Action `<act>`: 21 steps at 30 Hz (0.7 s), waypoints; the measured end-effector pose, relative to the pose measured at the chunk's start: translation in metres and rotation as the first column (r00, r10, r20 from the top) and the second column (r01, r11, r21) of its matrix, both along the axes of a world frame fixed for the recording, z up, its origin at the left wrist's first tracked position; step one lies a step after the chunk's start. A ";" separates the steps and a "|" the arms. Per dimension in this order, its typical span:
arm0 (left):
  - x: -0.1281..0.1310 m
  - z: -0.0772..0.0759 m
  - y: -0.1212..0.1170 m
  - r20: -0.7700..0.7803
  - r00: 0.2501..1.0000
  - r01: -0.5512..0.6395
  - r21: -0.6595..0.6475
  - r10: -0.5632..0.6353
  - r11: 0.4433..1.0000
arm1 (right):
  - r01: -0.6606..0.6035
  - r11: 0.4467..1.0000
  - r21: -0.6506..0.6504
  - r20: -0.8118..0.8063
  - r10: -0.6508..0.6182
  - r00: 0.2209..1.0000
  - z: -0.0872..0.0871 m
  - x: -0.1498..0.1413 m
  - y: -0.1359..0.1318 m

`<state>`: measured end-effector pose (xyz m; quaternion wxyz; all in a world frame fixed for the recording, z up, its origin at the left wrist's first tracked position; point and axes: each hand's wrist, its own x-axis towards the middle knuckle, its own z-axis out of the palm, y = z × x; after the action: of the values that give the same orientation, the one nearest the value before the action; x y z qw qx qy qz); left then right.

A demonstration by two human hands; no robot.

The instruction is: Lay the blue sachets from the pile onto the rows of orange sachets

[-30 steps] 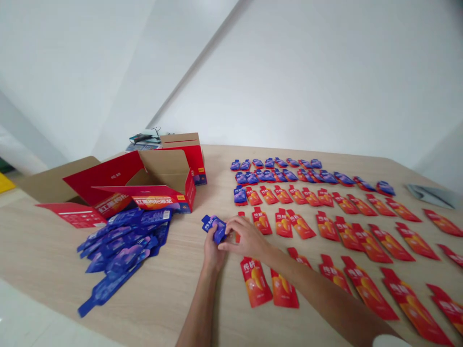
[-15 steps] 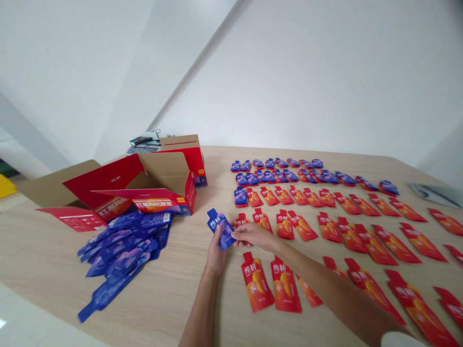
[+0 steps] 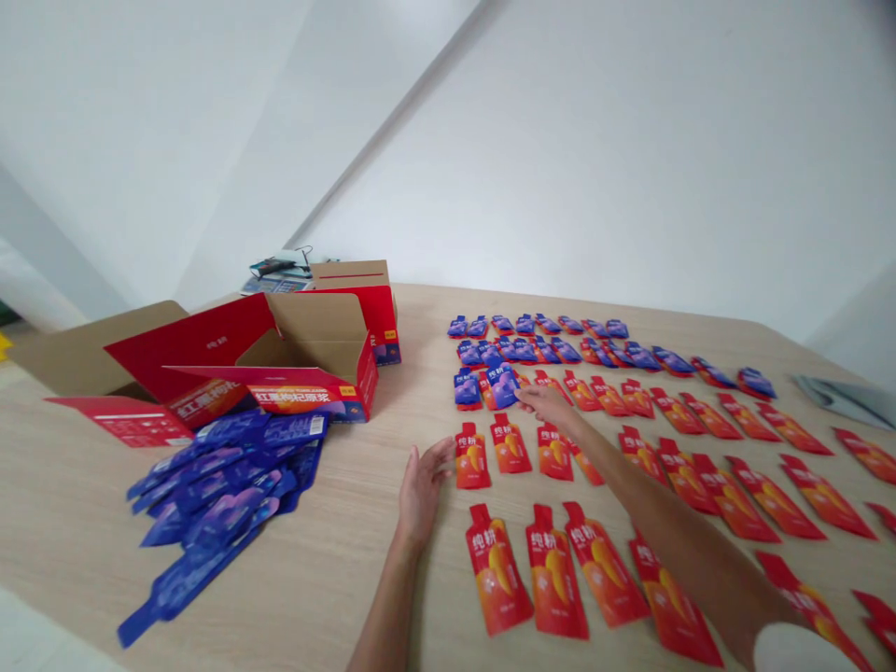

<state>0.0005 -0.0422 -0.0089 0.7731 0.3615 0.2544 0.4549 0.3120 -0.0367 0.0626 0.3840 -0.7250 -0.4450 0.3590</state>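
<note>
My right hand [image 3: 550,403] reaches forward and pinches a blue pouch [image 3: 503,385], holding it over the red pouches in the third row. My left hand [image 3: 421,488] rests flat on the wooden table [image 3: 336,579] with its fingers stretched out, its fingertips next to a red pouch [image 3: 471,456]. Rows of red pouches [image 3: 553,579] cover the table in front of me, with rows of blue pouches [image 3: 539,338] at the far side.
A heap of blue pouches [image 3: 224,485] lies on the left. Behind it stands an open red cardboard box [image 3: 280,359], with a second red box [image 3: 364,299] further back. A grey sheet [image 3: 844,397] lies at the far right edge.
My right hand took the blue pouch out of my left hand and carried it forward to the third row. My left hand let go and opened flat on the table.
</note>
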 end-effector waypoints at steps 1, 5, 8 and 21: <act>0.000 -0.001 0.000 0.002 1.000 0.002 -0.006 -0.002 1.000 | 0.004 1.000 -0.011 0.010 -0.004 1.000 0.001 0.003 0.003; 0.000 -0.001 0.001 -0.008 1.000 -0.003 -0.020 0.003 1.000 | -0.007 0.998 -0.057 0.043 0.010 0.999 0.002 0.004 0.011; 0.000 0.000 0.000 -0.021 1.000 -0.006 -0.015 0.005 1.000 | -0.009 0.998 -0.070 0.069 0.013 0.998 0.001 0.000 0.016; 0.000 0.003 0.000 -0.030 1.000 -0.008 -0.018 0.007 1.000 | 0.038 0.999 -0.016 0.160 -0.035 0.987 -0.018 0.003 0.026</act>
<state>0.0001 -0.0423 -0.0062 0.7707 0.3604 0.2713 0.4501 0.3146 -0.0108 0.0445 0.3468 -0.7629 -0.4576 0.2971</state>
